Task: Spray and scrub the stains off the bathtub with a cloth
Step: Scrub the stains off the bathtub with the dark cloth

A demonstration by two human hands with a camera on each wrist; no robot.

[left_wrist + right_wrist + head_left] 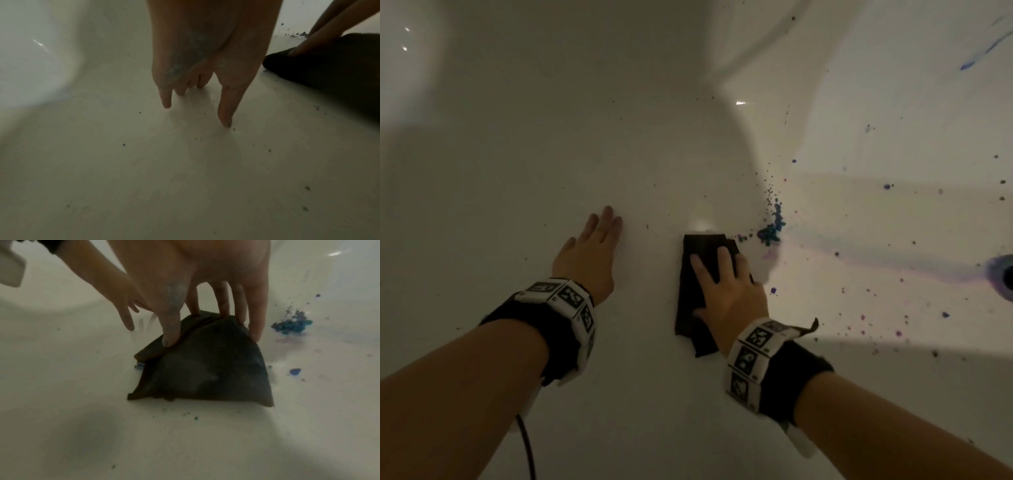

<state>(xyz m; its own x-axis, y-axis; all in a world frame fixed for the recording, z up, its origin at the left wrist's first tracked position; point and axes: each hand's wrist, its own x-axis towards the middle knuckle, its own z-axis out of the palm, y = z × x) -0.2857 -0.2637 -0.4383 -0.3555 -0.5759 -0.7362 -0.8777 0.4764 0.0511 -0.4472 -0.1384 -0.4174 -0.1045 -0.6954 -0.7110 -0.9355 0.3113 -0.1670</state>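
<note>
I am pressing the dark folded cloth (pixel 697 301) flat against the white bathtub floor (pixel 619 394) under my right hand (pixel 729 291), fingers (pixel 171 327) spread on top of it, not clenching. My left hand (pixel 589 255) is lying flat and released on the tub, left of the cloth. I judge the scrubbing barely begun: the blue-green crumbly stain cluster (pixel 770 229) is sitting just beyond the cloth's far right corner, with purple specks (pixel 897 333) scattered further right.

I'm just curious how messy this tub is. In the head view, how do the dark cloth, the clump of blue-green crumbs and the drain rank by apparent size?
1. dark cloth, largest, under the right hand
2. and 3. blue-green clump and drain: unsure, since the picture's edge cuts the drain off
</note>
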